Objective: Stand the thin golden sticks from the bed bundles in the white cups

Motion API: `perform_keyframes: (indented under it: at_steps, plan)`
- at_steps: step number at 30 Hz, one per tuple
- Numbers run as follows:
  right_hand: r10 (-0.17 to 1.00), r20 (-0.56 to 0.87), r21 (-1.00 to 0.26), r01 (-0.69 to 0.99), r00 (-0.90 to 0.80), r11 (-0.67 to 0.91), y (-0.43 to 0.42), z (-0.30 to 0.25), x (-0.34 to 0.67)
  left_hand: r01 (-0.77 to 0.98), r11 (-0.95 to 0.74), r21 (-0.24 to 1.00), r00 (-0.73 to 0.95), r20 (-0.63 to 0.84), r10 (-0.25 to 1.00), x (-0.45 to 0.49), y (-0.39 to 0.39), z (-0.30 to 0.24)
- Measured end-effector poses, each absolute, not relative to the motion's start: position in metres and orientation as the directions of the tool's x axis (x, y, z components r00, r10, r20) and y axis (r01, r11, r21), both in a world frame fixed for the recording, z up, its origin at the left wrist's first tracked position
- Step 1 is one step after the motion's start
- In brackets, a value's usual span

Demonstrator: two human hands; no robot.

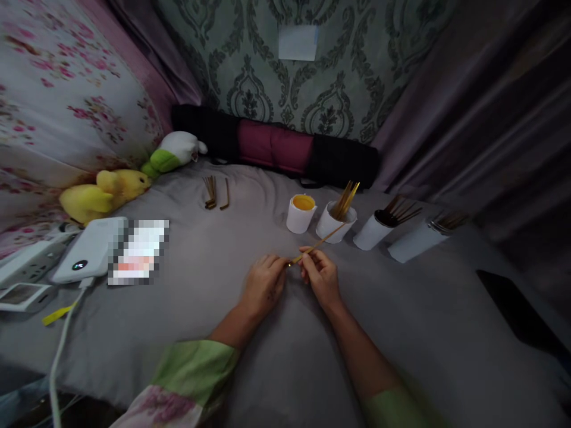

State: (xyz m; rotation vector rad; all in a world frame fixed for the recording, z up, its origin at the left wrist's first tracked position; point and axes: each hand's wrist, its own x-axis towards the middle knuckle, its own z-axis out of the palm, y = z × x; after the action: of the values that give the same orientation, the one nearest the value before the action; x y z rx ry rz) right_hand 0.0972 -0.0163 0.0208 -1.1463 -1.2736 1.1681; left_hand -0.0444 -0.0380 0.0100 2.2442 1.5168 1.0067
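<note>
A thin golden stick (331,233) slants up and to the right between my two hands, in front of the white cups. My right hand (323,278) pinches it along its lower part with thumb and fingers. At the lower end, where something small and shiny shows, the fingertips of my left hand (266,280) are closed; exactly what they grip there is partly hidden. Just beyond, a white cup (330,230) holds golden strips (348,199). To its left stands a white cup (300,221) with a yellow inside.
Two more white containers (371,232) (413,242) hold thin dark sticks at the right. Several bent-ended brown sticks (210,193) lie at the back left, one apart. A power bank (96,246), a blurred bright screen (140,249) and plush toys (107,193) are left; a dark flat object (517,312) lies right.
</note>
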Motion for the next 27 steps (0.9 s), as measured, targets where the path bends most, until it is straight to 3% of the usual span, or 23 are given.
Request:
perform_keyframes:
  at_steps: [14,21,27]
  plan:
    - [0.997,0.067,-0.997,0.028,0.027,0.067,-0.014,0.016,0.098,0.537,-0.332,0.776,0.12,0.319,0.94,-0.045,-0.038,0.011]
    - [0.993,0.073,-0.997,0.041,0.09,0.069,-0.012,0.017,0.099,0.33,-0.143,0.933,0.001,0.151,0.989,-0.039,-0.037,0.012]
    - [0.993,0.081,-0.995,0.066,0.083,0.076,-0.012,0.015,0.099,0.047,0.119,0.992,0.003,-0.119,0.993,-0.034,-0.034,0.011]
